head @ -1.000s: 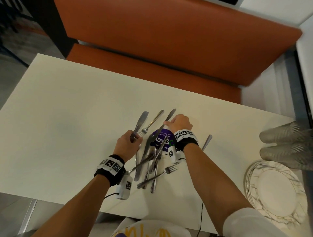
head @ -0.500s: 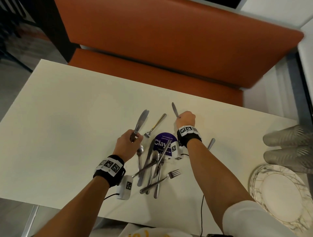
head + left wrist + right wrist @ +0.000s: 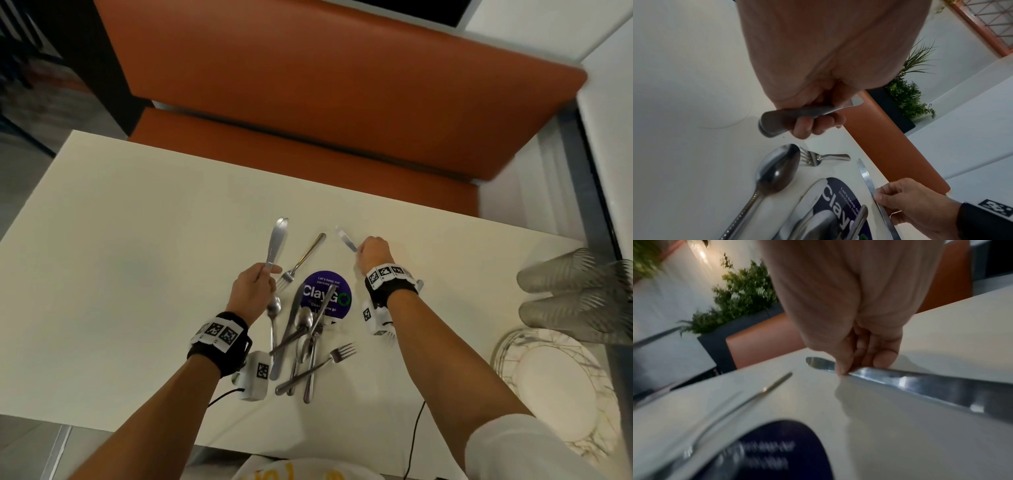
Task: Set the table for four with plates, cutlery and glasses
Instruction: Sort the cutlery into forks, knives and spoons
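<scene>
On the white table (image 3: 137, 240), my left hand (image 3: 264, 274) grips a table knife (image 3: 276, 241) by its handle, blade pointing away from me; the left wrist view shows my fingers (image 3: 813, 125) curled round the handle (image 3: 785, 121). To the right, my right hand (image 3: 360, 251) pinches a second knife (image 3: 346, 239) near its blade, low over the table; its handle (image 3: 931, 387) runs back under the wrist. Between the hands lies a pile of cutlery (image 3: 305, 339) with several spoons, forks and knives, and a single fork (image 3: 303, 260) lies apart.
A round purple sticker (image 3: 325, 298) lies under the pile. A stack of marbled plates (image 3: 555, 387) sits at the table's right end, with ribbed glasses (image 3: 575, 294) lying beside it. An orange bench (image 3: 308, 102) runs along the far edge.
My right hand has drawn its knife out of the pile and carried it a little to the right. The left hand keeps its knife in about the same place.
</scene>
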`<action>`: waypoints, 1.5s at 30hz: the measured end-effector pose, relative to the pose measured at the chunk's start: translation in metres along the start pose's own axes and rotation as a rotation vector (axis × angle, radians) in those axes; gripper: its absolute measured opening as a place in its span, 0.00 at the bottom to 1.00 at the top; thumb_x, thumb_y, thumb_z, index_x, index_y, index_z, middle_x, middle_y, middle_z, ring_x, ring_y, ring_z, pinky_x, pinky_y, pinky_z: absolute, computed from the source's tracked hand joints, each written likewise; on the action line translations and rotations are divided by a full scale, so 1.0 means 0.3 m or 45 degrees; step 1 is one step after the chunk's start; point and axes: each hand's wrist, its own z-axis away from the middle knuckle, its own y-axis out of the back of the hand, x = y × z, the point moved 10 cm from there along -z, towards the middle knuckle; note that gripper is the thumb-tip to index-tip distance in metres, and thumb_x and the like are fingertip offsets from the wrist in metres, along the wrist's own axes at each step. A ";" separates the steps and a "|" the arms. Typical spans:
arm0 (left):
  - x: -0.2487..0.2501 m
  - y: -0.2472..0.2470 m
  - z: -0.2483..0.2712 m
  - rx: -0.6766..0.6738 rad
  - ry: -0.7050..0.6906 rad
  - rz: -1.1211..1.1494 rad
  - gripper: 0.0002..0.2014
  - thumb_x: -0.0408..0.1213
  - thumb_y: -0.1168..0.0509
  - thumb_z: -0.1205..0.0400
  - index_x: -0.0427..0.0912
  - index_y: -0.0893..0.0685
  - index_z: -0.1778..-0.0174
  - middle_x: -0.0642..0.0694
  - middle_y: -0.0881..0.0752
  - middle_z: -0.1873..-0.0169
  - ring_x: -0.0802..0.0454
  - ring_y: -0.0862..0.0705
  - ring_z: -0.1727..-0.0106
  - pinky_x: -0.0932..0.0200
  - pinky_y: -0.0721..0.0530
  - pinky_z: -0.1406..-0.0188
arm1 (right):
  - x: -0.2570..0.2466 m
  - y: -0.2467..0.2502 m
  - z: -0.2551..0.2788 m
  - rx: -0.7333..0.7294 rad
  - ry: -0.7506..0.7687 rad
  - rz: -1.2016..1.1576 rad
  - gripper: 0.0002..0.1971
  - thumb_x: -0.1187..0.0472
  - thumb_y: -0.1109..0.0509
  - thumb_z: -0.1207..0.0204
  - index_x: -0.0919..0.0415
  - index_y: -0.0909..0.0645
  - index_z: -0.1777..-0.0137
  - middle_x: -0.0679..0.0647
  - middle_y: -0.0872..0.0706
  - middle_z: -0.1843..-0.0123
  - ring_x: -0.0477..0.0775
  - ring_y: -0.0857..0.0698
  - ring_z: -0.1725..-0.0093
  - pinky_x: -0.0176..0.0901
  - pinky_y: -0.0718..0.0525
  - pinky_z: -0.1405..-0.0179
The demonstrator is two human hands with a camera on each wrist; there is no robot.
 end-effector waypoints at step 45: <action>-0.117 0.005 0.164 -0.038 -0.102 -0.184 0.24 0.57 0.46 0.10 0.42 0.17 0.59 0.47 0.11 0.62 0.45 0.15 0.58 0.48 0.19 0.52 | -0.420 0.085 0.427 -0.003 0.305 -0.946 0.11 0.55 0.33 0.16 0.57 0.11 0.46 0.49 0.06 0.59 0.48 0.08 0.62 0.47 0.09 0.51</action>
